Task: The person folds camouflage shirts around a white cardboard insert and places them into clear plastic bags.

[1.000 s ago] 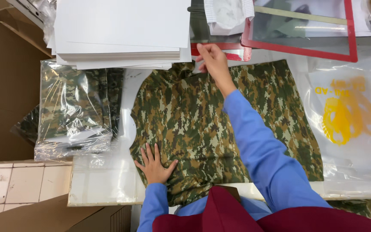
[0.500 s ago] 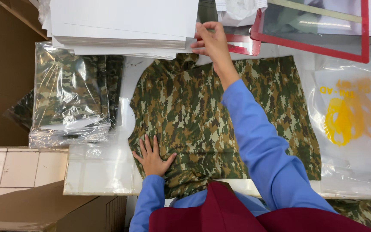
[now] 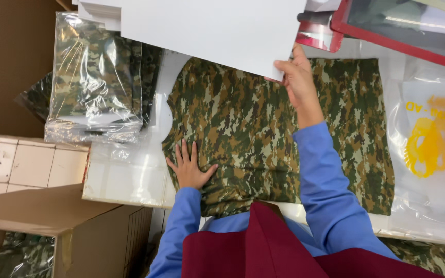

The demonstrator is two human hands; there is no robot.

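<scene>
Plainly, the white card sheet [image 3: 217,31] is pinched by the right hand [image 3: 295,77] while the left hand [image 3: 189,167], open, is pressed flat on the camouflage shirt [image 3: 263,134], so the fabric could be rucked if the card's edge catches.

Single head view looks steeply down, close over the table [image 3: 124,180].

Camouflage shirt [image 3: 263,128] open and flat between the hands, white board [image 3: 217,31] overhanging its far edge, bagged camouflage stack [image 3: 96,82] crowding the left, red-framed tray [image 3: 392,41] blocking far right, yellow-printed bag [image 3: 433,144] alongside.
</scene>
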